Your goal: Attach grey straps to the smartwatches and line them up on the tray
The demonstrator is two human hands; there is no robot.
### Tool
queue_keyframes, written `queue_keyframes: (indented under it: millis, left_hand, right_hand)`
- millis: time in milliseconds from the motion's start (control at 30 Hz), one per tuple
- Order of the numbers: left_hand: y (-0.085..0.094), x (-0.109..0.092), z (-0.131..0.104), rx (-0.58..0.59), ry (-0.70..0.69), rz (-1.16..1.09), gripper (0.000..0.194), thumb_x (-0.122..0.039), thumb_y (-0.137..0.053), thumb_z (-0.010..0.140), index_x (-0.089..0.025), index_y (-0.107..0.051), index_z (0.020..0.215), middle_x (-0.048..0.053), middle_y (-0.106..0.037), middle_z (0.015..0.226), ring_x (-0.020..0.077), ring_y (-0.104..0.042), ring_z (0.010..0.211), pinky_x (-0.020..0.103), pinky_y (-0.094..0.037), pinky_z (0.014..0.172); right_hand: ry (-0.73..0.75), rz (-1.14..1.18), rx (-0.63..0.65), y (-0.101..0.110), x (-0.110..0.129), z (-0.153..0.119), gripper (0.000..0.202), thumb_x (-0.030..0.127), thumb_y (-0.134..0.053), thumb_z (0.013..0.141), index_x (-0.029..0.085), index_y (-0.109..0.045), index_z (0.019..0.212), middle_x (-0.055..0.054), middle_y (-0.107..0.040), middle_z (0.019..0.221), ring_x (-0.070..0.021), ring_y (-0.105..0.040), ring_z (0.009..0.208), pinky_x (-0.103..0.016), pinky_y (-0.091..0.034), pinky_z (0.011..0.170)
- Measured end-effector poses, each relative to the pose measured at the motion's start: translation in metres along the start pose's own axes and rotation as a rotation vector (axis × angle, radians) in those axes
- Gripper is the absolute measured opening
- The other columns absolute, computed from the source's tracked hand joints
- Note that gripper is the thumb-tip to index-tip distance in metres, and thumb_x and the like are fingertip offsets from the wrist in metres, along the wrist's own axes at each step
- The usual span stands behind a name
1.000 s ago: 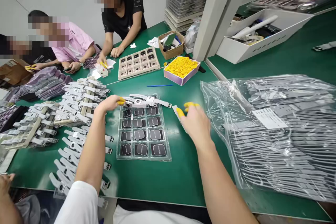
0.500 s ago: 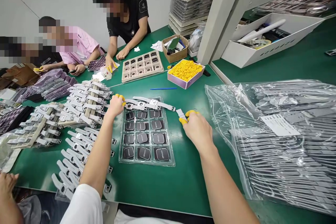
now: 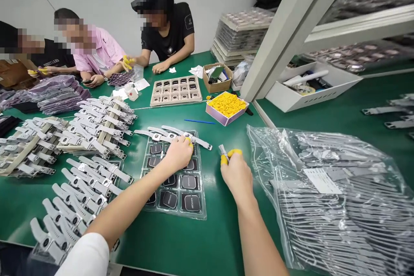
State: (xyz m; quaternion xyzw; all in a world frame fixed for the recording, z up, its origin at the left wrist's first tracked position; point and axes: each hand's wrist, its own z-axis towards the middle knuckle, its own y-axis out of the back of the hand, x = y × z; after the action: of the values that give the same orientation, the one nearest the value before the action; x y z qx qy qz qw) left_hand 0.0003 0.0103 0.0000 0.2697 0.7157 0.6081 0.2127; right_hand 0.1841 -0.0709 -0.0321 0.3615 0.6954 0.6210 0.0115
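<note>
My left hand, with yellow finger cots, reaches over the clear plastic tray. Its fingers are bent together at the head of a white-strapped watch, and what they pinch, if anything, is hidden. More white-strapped watches lie beside it across the tray's far end. Dark square pieces fill the tray's pockets. To the right of the tray, my right hand, also in yellow finger cots, is closed on a small pale grey strip that sticks up from the fingertips.
Rows of white-strapped watches stand at left. A large clear bag of grey straps lies at right. Beyond are a box of yellow finger cots, a blue stick, a beige tray and a post. Co-workers sit across the table.
My left hand has moved right, from the left end of the watches to the rightmost one. My right hand keeps the strip, now turned more upright. The view has shifted.
</note>
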Motion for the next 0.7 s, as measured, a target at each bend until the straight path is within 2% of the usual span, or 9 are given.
queue_keyframes:
  millis: [133, 200, 267, 333, 400, 467, 533, 633, 700]
  left_hand:
    - [0.006, 0.009, 0.004, -0.027, 0.027, -0.121, 0.019, -0.024, -0.054, 0.1, -0.013, -0.069, 0.1, 0.02, -0.071, 0.112, 0.0338, -0.065, 0.112, 0.043, -0.052, 0.09]
    - [0.011, 0.011, 0.002, -0.046, 0.049, -0.199, 0.02, -0.032, -0.052, 0.103, -0.016, -0.065, 0.102, 0.015, -0.073, 0.105, 0.0296, -0.069, 0.101, 0.039, -0.054, 0.082]
    - [0.013, 0.008, 0.001, -0.089, 0.085, -0.413, 0.02, -0.034, -0.045, 0.106, -0.019, -0.059, 0.109, 0.011, -0.074, 0.105, 0.0244, -0.071, 0.094, 0.034, -0.055, 0.078]
    - [0.009, -0.001, -0.001, -0.145, 0.101, -0.736, 0.018, -0.029, -0.041, 0.107, -0.02, -0.054, 0.116, 0.01, -0.073, 0.111, 0.0212, -0.071, 0.096, 0.032, -0.056, 0.081]
    - [0.002, -0.012, 0.0, -0.166, 0.058, -0.981, 0.019, -0.02, -0.043, 0.103, -0.018, -0.051, 0.121, 0.013, -0.07, 0.119, 0.0208, -0.07, 0.105, 0.033, -0.057, 0.09]
    - [-0.006, -0.02, 0.001, -0.127, -0.036, -1.02, 0.03, -0.012, -0.046, 0.099, -0.015, -0.05, 0.128, 0.015, -0.068, 0.122, 0.0216, -0.068, 0.111, 0.035, -0.056, 0.097]
    - [-0.012, -0.022, 0.003, -0.1, -0.143, -0.968, 0.04, -0.005, -0.047, 0.094, -0.015, -0.051, 0.133, 0.016, -0.066, 0.125, 0.0226, -0.065, 0.117, 0.037, -0.054, 0.103]
    - [-0.015, -0.017, 0.003, -0.142, -0.285, -0.89, 0.047, 0.001, -0.044, 0.09, -0.014, -0.056, 0.133, 0.015, -0.065, 0.129, 0.0233, -0.06, 0.126, 0.037, -0.05, 0.109]
    - [-0.016, -0.012, 0.004, -0.157, -0.336, -0.868, 0.049, 0.002, -0.044, 0.089, -0.016, -0.059, 0.132, 0.014, -0.065, 0.128, 0.0228, -0.061, 0.125, 0.035, -0.05, 0.108]
  right_hand:
    - [-0.039, 0.156, -0.033, -0.003, -0.004, 0.003, 0.019, 0.027, -0.042, 0.102, 0.016, -0.055, 0.111, -0.016, -0.07, 0.093, -0.032, -0.069, 0.083, -0.037, -0.042, 0.069]
    - [0.006, 0.377, -0.09, -0.008, -0.003, 0.004, 0.018, 0.032, -0.045, 0.1, 0.019, -0.052, 0.11, -0.013, -0.071, 0.091, -0.0307, -0.068, 0.082, -0.037, -0.043, 0.07]
    - [0.083, 0.689, -0.096, -0.013, 0.001, 0.001, 0.024, 0.043, -0.052, 0.097, 0.022, -0.051, 0.109, -0.007, -0.069, 0.086, -0.0263, -0.064, 0.076, -0.035, -0.045, 0.067]
    - [0.148, 0.994, 0.0, -0.018, 0.009, -0.007, 0.038, 0.058, -0.061, 0.092, 0.023, -0.053, 0.106, 0.0, -0.063, 0.076, -0.0201, -0.056, 0.063, -0.031, -0.043, 0.058]
    - [0.187, 1.227, 0.161, -0.021, 0.016, -0.017, 0.046, 0.068, -0.067, 0.087, 0.024, -0.055, 0.097, 0.005, -0.053, 0.067, -0.0146, -0.046, 0.053, -0.027, -0.039, 0.049]
    - [0.189, 1.365, 0.305, -0.021, 0.022, -0.026, 0.047, 0.067, -0.072, 0.085, 0.024, -0.055, 0.088, 0.007, -0.047, 0.06, -0.0116, -0.041, 0.05, -0.024, -0.038, 0.047]
    - [0.17, 1.426, 0.386, -0.02, 0.023, -0.031, 0.045, 0.063, -0.078, 0.083, 0.024, -0.056, 0.083, 0.007, -0.046, 0.058, -0.0103, -0.041, 0.048, -0.024, -0.039, 0.046]
    - [0.158, 1.436, 0.42, -0.017, 0.022, -0.031, 0.041, 0.057, -0.081, 0.082, 0.022, -0.06, 0.083, 0.005, -0.051, 0.058, -0.0109, -0.045, 0.049, -0.024, -0.041, 0.045]
    - [0.165, 1.433, 0.436, -0.016, 0.021, -0.03, 0.04, 0.055, -0.081, 0.082, 0.021, -0.062, 0.082, 0.004, -0.052, 0.058, -0.0107, -0.044, 0.048, -0.024, -0.04, 0.045]
